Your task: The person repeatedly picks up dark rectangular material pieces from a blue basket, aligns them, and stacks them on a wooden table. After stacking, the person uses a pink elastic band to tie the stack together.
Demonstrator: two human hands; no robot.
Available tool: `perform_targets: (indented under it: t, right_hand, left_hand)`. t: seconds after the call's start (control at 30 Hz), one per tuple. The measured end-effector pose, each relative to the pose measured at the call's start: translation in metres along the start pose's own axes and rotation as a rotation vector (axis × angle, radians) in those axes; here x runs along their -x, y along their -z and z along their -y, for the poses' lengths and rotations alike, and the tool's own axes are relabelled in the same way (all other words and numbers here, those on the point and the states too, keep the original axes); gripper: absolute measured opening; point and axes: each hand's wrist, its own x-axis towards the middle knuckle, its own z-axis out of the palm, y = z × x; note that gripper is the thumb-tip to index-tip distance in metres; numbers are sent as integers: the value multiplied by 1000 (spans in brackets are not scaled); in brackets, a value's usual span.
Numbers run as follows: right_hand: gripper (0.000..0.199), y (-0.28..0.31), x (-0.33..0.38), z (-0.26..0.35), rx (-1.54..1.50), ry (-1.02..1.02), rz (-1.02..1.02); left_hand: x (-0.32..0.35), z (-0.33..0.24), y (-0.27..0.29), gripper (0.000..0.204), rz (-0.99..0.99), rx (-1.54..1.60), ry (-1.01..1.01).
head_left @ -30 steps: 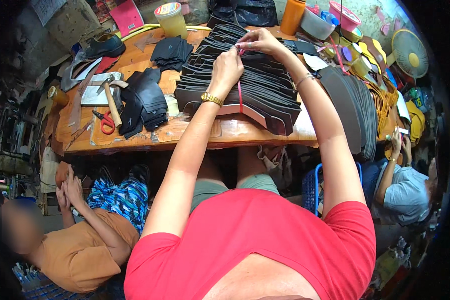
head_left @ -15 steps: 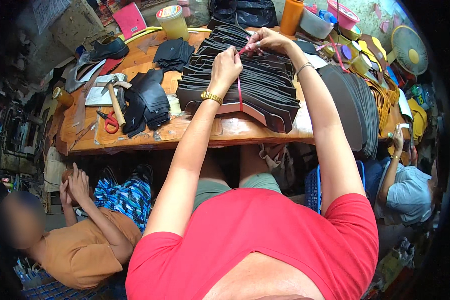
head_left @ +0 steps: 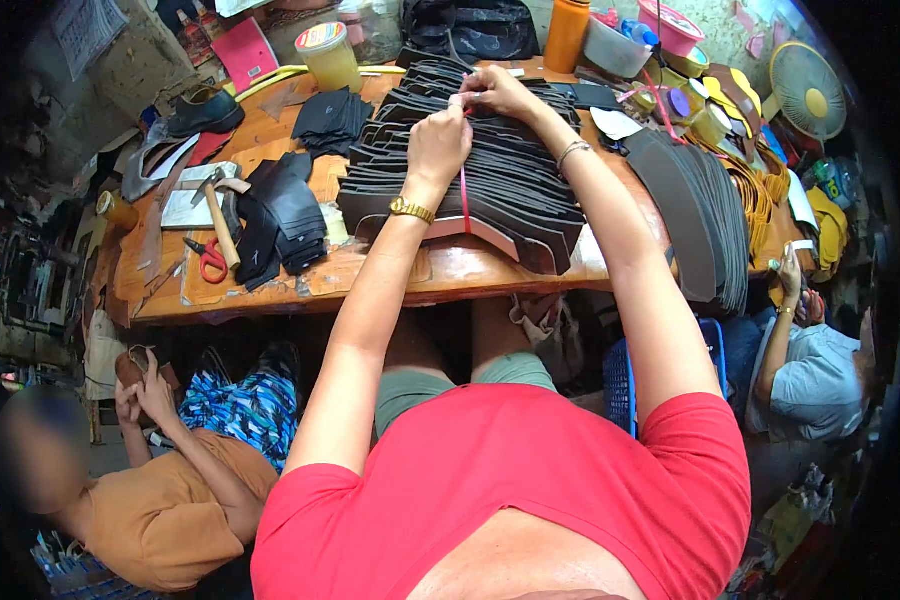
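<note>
left hand: raised over the near part of the stack, fingers closed in a pinch on a red strip that hangs down past the gold wristwatch.
right hand: just beyond the left, fingertips pinched together at the strip's upper end, resting on the stack.
stack of dark cut pieces: a long overlapped row of dark, curved flat pieces, laid on the tabletop and running away from the near edge.
step in hand: the red strip appears to be being tied or drawn round the stack; a knot cannot be made out.
next move: judged to call for steady tension from both hands, so that the strip is not let slip and the row is not fanned apart.
left of the stack: smaller dark pieces, a hammer and red-handled scissors are laid apart from the hands.
right side: a second row of dark pieces is stood near the edge.
far edge: a yellow-lidded jar and an orange bottle are seen.
others: one seated person is seen at each side, below the tabletop.
</note>
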Motion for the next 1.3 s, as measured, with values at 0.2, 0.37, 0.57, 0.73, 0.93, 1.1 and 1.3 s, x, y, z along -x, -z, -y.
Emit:
perform_targets:
  t: [0.2, 0.37, 0.57, 0.73, 0.93, 1.1, 1.3]
  right_hand:
    - [17, 2, -2, -14, -24, 67, 0]
    - [24, 2, 4, 5, 163, 79, -119]
    - [25, 5, 46, 45, 271, 298, -332]
    - [21, -2, 61, 65, 387, 140, -240]
    - [11, 13, 54, 60, 668, 197, -180]
    - [13, 13, 50, 27, 632, 92, -149]
    - [15, 6, 53, 6, 522, 32, -179]
  left_hand:
    - [-2, 1, -5, 16, 50, -91, -151]
    - [-14, 14, 2, 10, 294, 848, 466]
    - [-24, 40, 2, 4, 533, 1600, 782]
    - [-23, 35, 1, 7, 471, 1560, 773]
    - [-20, 23, -3, 9, 374, 1223, 616]
    - [-19, 30, -24, 14, 272, 847, 352]
    - [-3, 20, 8, 14, 294, 623, 235]
